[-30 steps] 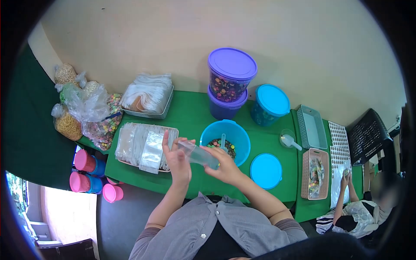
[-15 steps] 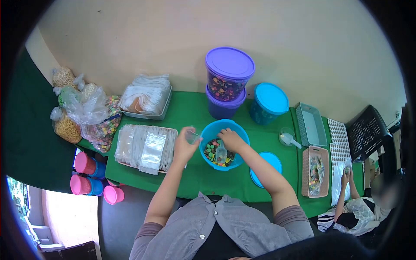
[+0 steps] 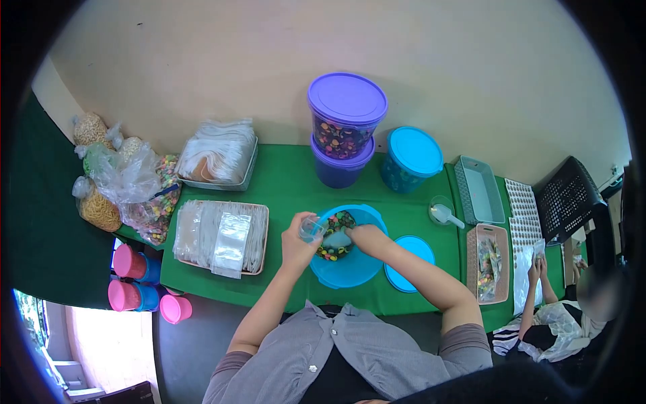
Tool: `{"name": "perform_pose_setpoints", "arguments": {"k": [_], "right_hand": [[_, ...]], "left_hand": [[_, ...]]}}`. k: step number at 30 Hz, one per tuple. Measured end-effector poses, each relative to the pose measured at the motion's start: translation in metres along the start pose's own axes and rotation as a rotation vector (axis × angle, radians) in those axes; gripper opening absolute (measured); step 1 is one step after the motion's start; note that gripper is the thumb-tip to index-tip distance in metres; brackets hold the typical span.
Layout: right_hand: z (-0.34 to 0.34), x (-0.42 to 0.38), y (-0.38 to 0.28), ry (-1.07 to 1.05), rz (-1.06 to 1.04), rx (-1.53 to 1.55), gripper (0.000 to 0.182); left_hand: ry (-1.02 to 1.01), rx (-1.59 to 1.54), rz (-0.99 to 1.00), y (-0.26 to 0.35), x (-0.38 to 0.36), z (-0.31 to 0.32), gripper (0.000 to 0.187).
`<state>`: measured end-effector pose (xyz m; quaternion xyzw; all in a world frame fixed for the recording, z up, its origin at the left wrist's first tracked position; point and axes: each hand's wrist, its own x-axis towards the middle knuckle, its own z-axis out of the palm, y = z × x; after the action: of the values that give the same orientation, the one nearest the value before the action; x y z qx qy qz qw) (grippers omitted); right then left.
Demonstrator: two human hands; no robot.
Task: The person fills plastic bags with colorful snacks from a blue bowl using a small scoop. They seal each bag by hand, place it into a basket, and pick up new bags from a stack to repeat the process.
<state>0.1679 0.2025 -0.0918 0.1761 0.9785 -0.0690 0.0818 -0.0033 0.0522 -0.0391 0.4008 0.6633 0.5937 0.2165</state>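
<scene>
Below me stands a blue tub (image 3: 351, 273) with colourful small candies (image 3: 330, 253) heaped towards its far left side. My left hand (image 3: 297, 248) is closed round a small clear plastic cup (image 3: 310, 229) at the tub's left rim. Inside the tub, my right hand (image 3: 369, 241) grips a translucent scoop (image 3: 338, 240), whose blade lies over the candies; its handle is hidden by the fingers. A round blue lid (image 3: 412, 264) lies to the right of the tub, partly under my right forearm.
Plastic sachets fill a basket (image 3: 260, 254) on the left, bags of snacks (image 3: 138, 188) beyond. Purple tubs (image 3: 347, 99) and a lidded blue tub (image 3: 412, 158) stand behind. Rightward are another scoop (image 3: 445, 214), a pink basket (image 3: 503, 290) with filled packets and a co-worker's hands (image 3: 536, 266).
The blue tub sits closer to my body. My right hand has shifted with the scoop, which now lies more sideways, towards the cup. My left hand has moved lower beside the rim.
</scene>
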Motion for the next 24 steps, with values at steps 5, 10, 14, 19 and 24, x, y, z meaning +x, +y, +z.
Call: {"name": "perform_pose_setpoints", "arguments": {"k": [5,10,14,19,24], "right_hand": [[-0.003,-0.02,-0.009,0.39,0.05,-0.331,0.011],[0.039,-0.042,-0.018,-0.032,0.398,-0.083,0.013],[0.08,-0.041,-0.02,-0.053,0.438,0.304,0.011],[0.071,-0.016,-0.052,0.067,0.548,1.485,0.02],[0.052,-0.007,-0.054,0.279,0.523,1.631,0.02]], "left_hand": [[-0.095,0.094,0.106,0.015,-0.018,0.015,0.044],[-0.084,0.089,0.058,0.024,-0.029,0.026,0.044],[-0.061,0.037,0.017,0.021,-0.033,0.032,0.046],[-0.07,-0.019,-0.041,0.023,-0.026,0.026,0.047],[0.037,0.048,-0.117,0.011,-0.016,0.008,0.047]]}}
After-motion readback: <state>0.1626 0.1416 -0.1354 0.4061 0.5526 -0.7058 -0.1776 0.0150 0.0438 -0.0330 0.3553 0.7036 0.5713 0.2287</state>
